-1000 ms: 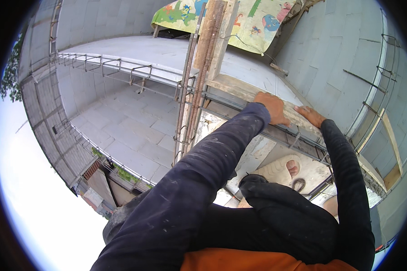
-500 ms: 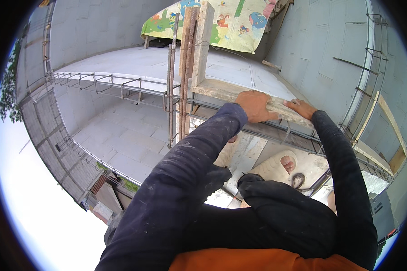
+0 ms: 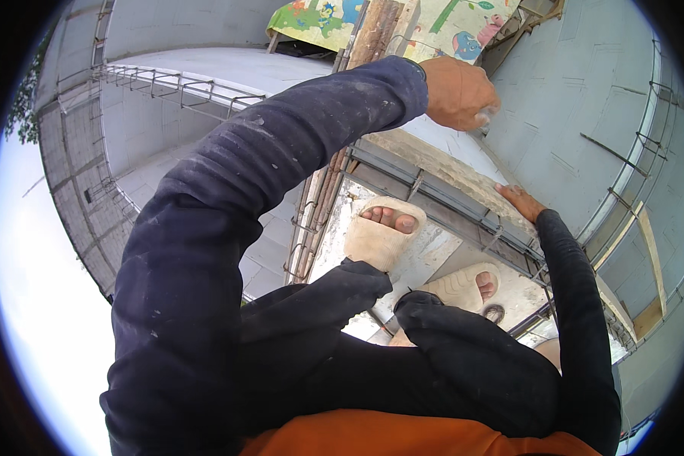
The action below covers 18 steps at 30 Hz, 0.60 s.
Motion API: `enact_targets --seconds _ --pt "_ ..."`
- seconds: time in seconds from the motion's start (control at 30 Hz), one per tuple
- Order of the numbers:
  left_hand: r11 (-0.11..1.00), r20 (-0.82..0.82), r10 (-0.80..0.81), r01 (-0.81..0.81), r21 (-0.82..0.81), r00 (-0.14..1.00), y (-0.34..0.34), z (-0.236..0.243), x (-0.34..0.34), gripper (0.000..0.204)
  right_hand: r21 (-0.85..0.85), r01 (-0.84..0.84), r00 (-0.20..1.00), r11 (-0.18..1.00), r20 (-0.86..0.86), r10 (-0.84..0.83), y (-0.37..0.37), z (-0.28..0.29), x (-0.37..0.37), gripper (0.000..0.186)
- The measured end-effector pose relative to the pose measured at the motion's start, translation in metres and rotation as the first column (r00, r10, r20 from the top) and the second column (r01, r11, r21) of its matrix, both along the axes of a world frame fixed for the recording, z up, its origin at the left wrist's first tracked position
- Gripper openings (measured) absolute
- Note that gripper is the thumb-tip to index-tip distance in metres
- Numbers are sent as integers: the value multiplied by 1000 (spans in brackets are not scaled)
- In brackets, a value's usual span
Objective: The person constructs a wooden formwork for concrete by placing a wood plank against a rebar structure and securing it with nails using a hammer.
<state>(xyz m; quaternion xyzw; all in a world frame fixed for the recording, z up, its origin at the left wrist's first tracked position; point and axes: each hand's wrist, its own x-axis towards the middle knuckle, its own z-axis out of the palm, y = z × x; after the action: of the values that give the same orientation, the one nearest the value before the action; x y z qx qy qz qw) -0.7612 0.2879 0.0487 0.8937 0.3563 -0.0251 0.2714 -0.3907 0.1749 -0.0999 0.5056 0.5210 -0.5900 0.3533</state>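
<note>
My left hand is raised before an upright timber post, its fingers curled; what they hold, if anything, is too small to make out. My right hand lies with fingers stretched out on a horizontal weathered board. Beside and below that board runs a steel rebar cage. A bundle of upright rusty bars stands left of it. Beneath, my feet in cream slides rest on pale, rough boards.
A cartoon-printed sheet covers something raised at the back. Grey block walls enclose a lower level. Rebar cages top walls at left and right. A narrow wooden frame stands at right, and a small wire coil lies by my foot.
My left hand has left the board and moved up toward the post. My right hand remains on the board. My left foot and sandal have come into view.
</note>
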Motion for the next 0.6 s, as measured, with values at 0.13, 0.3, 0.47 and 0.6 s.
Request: enact_targets --seconds 0.13,0.3,0.47,0.6 --pt "932 -607 -360 293 -212 709 29 -67 8 36 29 -16 1000 999 4 16 4 -4 7 127" --pt "872 -774 -484 299 -388 409 15 -112 -28 44 23 -7 999 1000 34 6 1 -7 16 126" --pt "845 -758 -522 361 -395 391 13 -107 -31 40 33 -4 999 999 32 3 0 -7 14 127" --pt "844 -721 -520 406 -351 457 9 -101 -41 40 26 -12 1000 1000 15 11 0 -5 12 120"
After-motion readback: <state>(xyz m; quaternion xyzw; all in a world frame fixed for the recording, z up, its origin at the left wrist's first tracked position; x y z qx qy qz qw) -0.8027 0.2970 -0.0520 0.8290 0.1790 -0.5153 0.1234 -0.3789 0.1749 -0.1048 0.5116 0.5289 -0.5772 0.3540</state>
